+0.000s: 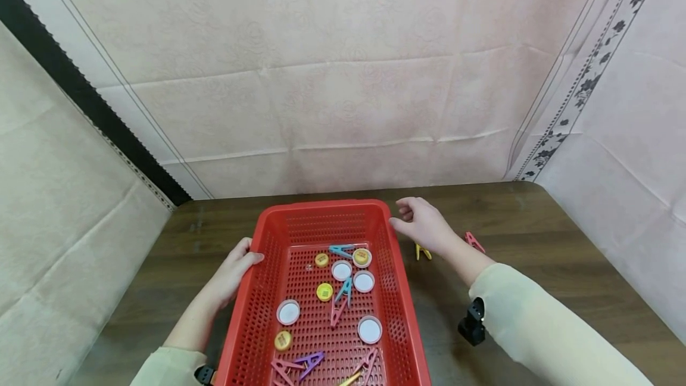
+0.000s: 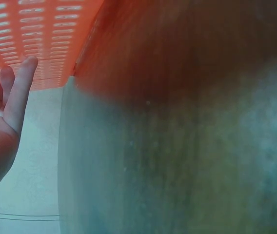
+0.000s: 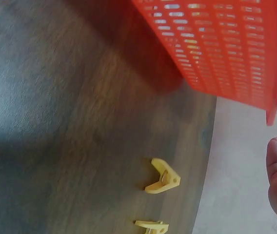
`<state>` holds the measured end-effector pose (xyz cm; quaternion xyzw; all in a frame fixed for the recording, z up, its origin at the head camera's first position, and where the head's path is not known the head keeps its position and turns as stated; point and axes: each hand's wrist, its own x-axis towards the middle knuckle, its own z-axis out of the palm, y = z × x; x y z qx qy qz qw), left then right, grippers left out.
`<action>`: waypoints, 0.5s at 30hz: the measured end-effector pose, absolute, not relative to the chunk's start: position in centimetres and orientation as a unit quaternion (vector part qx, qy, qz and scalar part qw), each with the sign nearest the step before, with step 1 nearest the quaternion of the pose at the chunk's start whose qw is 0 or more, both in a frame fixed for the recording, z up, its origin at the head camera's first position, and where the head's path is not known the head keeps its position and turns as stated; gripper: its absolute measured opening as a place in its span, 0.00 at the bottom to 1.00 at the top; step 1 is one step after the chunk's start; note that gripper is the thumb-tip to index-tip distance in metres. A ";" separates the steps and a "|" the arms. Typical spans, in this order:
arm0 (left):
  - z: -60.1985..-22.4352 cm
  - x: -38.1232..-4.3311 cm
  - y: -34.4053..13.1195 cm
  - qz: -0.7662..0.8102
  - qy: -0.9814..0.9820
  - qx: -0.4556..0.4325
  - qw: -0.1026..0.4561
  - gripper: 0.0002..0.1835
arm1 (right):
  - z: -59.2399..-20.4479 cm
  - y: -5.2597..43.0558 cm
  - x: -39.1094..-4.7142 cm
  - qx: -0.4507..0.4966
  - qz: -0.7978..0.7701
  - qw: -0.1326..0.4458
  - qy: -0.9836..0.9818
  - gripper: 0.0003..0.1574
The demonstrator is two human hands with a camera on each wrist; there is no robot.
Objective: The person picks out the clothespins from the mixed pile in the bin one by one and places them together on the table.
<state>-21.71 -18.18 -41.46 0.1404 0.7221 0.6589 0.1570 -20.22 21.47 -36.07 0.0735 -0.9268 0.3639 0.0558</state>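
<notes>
A red perforated plastic basket (image 1: 272,231) stands at the front of the table, its near end out of the head view. My left hand (image 1: 236,270) holds its left rim, thumb over the top and fingers (image 2: 19,95) along the outer wall. By the far right corner is my right hand (image 1: 426,225), with loosely bent fingers and the thumb right at the rim. Inside the basket lie several white discs (image 1: 288,312), several yellow discs (image 1: 324,292) and blue, pink and purple clothespins, among them a blue clothespin (image 1: 345,290) and a purple clothespin (image 1: 309,364).
On the wooden table (image 1: 514,225), right of the basket, are a yellow clothespin (image 3: 164,178), a second yellow clothespin (image 3: 153,226) and a pink clothespin (image 1: 474,242), partly behind the right forearm. Pale patterned cloth (image 1: 348,106) hangs along the back and both sides.
</notes>
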 end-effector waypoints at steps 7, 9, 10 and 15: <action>-41.4 -21.7 -18.1 0.658 0.724 0.136 0.156 0.12 | -35.6 20.8 -20.3 0.097 0.364 0.060 -0.924 0.30; -41.4 -21.7 -18.1 0.657 0.725 0.137 0.156 0.12 | -35.6 20.5 -20.2 0.101 0.365 0.058 -0.924 0.30; -41.4 -21.7 -18.1 0.656 0.725 0.138 0.155 0.12 | -35.5 20.4 -20.2 0.103 0.366 0.057 -0.923 0.29; -41.4 -21.7 -18.2 0.656 0.725 0.140 0.155 0.11 | -35.3 19.6 -20.2 0.111 0.373 0.046 -0.920 0.29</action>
